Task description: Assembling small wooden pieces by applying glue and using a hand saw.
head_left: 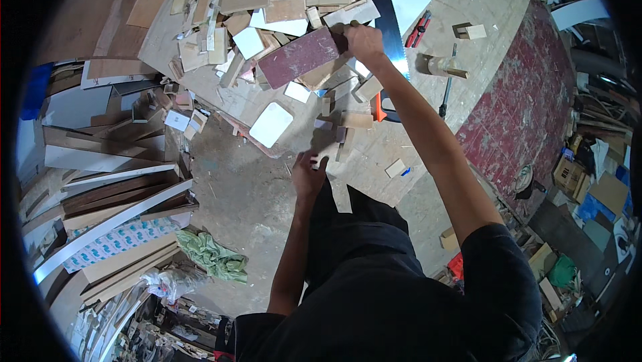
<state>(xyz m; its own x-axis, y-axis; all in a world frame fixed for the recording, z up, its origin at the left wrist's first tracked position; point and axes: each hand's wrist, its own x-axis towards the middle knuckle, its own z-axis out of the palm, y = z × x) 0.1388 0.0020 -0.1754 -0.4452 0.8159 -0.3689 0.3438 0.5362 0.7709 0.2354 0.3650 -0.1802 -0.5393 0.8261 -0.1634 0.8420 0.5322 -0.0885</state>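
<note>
While your right hand (363,39) reaches far out over the workbench (495,1), its fingers are closed on one end of a dark red board (299,56), which hangs tilted above the heap of wood scraps (267,7) just to that hand's left; gripping it by the end seems to keep it clear of the pile. Just right of that hand lies a hand saw (390,21), flat on the bench, with red pliers (418,29) a little farther right. Your left hand (308,173) sits much nearer your body, at the bench edge, resting against a small pale wood block (328,153). Whether it pinches the block or only touches it, you cannot tell from here.
</note>
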